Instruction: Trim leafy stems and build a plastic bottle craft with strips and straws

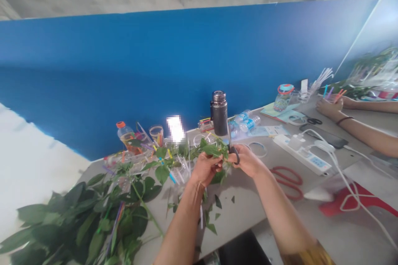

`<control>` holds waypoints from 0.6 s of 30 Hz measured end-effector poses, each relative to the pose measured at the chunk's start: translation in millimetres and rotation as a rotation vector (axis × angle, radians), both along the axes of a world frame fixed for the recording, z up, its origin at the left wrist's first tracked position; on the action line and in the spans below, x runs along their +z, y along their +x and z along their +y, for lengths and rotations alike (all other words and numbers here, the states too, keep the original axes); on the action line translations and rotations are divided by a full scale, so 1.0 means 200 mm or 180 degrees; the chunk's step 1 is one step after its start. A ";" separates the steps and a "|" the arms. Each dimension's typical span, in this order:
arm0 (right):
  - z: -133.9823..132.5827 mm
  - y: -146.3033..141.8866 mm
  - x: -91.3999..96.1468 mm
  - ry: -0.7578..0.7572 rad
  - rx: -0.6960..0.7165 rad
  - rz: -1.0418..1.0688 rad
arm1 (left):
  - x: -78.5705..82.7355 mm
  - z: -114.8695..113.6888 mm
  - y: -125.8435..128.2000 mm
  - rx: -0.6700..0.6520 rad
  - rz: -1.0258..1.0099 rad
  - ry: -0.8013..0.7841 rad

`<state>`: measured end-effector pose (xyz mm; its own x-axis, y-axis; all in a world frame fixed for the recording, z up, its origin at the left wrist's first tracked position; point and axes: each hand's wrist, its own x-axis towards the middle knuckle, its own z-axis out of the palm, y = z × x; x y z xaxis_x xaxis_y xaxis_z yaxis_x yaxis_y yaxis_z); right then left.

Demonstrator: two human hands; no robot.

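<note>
Sprig: a leafy green sprig (214, 150) is held in the left hand (203, 169), its broad leaves bunched above the fingers.
Scissors: a pair of black-handled scissors (234, 155) is gripped by the right hand (245, 160), with the narrow metal blades held upright and one black finger loop showing below the knuckles.
Position: the sprig and the scissors are held close together, just above the hands, with the scissors touching or just beside the leaves; which of these cannot be told.
Snipped leaves: small green leaf pieces (217, 201) are scattered flat below the hands.
</note>
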<state>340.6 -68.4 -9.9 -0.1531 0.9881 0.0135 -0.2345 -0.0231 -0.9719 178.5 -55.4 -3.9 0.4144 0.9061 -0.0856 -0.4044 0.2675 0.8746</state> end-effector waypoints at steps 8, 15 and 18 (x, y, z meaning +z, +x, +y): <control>-0.03 0.04 -0.10 -0.0042 -0.0056 0.0155 | -0.04 0.03 0.02 0.0861 -0.0179 0.0143; -0.06 0.14 -0.09 -0.0066 -0.1426 -0.0706 | -0.03 0.03 0.05 0.1256 -0.0416 0.0251; -0.14 0.15 -0.08 0.0170 -0.1213 -0.0393 | -0.02 0.03 0.04 0.1414 -0.0343 0.0321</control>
<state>371.4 -96.4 -26.4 0.2203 0.9728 0.0709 -0.0978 0.0943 -0.9907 186.1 -49.1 -7.7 -0.0138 0.9993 0.0343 -0.5504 -0.0363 0.8341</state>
